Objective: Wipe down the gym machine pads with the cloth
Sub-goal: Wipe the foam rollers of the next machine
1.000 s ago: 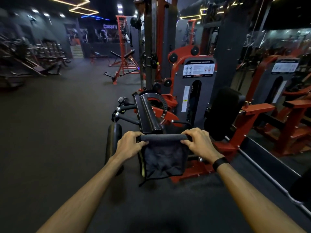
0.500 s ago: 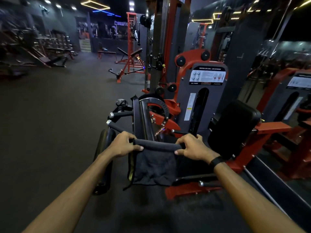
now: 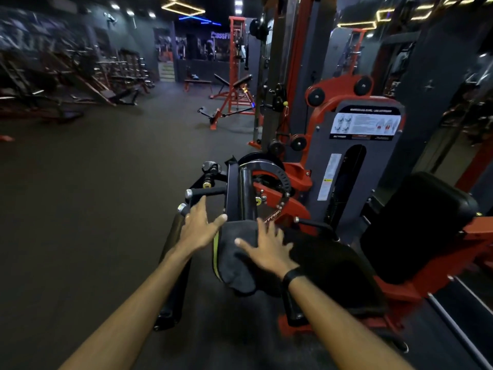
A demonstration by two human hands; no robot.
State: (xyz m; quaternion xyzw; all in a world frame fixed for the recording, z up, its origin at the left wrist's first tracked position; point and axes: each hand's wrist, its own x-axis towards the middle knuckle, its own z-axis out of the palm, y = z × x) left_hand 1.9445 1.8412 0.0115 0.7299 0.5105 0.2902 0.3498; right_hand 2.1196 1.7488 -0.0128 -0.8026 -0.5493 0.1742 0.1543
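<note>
A dark cloth (image 3: 234,265) with a yellow-green edge lies draped over the front of the leg machine's black seat pad (image 3: 330,265). My right hand (image 3: 266,249) lies flat on the cloth, fingers spread and straight. My left hand (image 3: 200,225) hovers just left of the cloth with fingers spread, holding nothing. A black roller pad (image 3: 176,268) stands below my left forearm. The black back pad (image 3: 416,228) sits to the right. The machine's black arm (image 3: 240,193) rises ahead of both hands.
The red and grey weight stack housing (image 3: 354,156) stands right of the arm. Short handle bars (image 3: 208,192) stick out left of it. A cable tower (image 3: 277,76) rises behind. Open dark floor (image 3: 93,196) stretches left; benches and racks (image 3: 229,89) stand far back.
Both hands have let go of the stretched cloth's top edge. The cloth now lies on the seat pad, with my right hand flat on it and my left hand open beside it.
</note>
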